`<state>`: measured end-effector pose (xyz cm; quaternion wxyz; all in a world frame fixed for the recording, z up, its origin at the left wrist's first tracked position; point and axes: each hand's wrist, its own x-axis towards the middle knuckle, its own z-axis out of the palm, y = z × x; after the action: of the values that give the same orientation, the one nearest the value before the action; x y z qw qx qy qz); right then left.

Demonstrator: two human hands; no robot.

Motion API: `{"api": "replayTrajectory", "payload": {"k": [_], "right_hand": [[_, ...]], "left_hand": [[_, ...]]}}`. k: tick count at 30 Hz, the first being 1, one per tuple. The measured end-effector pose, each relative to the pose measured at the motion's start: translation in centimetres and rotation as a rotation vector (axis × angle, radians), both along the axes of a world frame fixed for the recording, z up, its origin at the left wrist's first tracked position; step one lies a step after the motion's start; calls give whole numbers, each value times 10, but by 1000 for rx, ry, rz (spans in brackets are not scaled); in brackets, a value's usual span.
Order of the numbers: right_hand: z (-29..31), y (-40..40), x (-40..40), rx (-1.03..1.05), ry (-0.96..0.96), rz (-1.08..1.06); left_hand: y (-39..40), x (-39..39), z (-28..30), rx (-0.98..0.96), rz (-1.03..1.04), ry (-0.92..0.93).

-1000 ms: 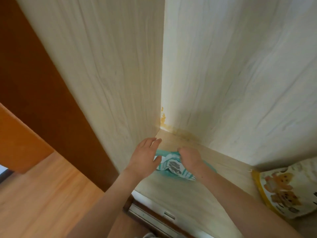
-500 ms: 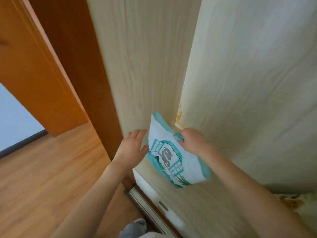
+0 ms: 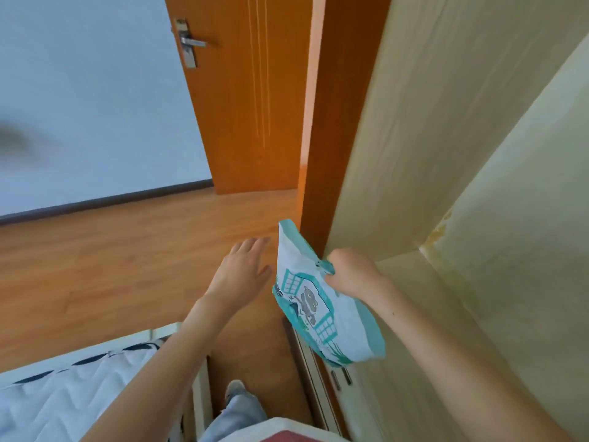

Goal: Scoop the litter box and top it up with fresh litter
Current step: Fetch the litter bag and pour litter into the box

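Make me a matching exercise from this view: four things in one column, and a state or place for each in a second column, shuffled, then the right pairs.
Things
1. white and teal printed litter bag
2. left hand
3. silver metal door handle
4. white quilted bedding

States or places
A. at the lower left of the view
B. fingers straight, holding nothing
C. gripped at its edge by the right hand
D. mounted on the orange wooden door

Pairs: 1-C, 2-B, 3-D, 4-A
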<state>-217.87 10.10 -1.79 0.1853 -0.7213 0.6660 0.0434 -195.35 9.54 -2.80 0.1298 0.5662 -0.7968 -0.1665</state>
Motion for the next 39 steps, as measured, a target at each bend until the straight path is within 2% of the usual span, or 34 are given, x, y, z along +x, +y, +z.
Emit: {"api": "replayTrajectory", "payload": {"k": [9,22,29,39], "right_hand": [[-6,-65,129,-7,43,264],[12,-190,320,-105,25,489],[19,-275,392,-171,-114,591],[10,-427,480,-139,-174,872]], "left_hand": [[-12,125,-6,9,231,-7],[-66,305,-3,-1,506,-5],[-111,357,-8,-8,678,17],[-219,397,-13,-22,999,44]]}}
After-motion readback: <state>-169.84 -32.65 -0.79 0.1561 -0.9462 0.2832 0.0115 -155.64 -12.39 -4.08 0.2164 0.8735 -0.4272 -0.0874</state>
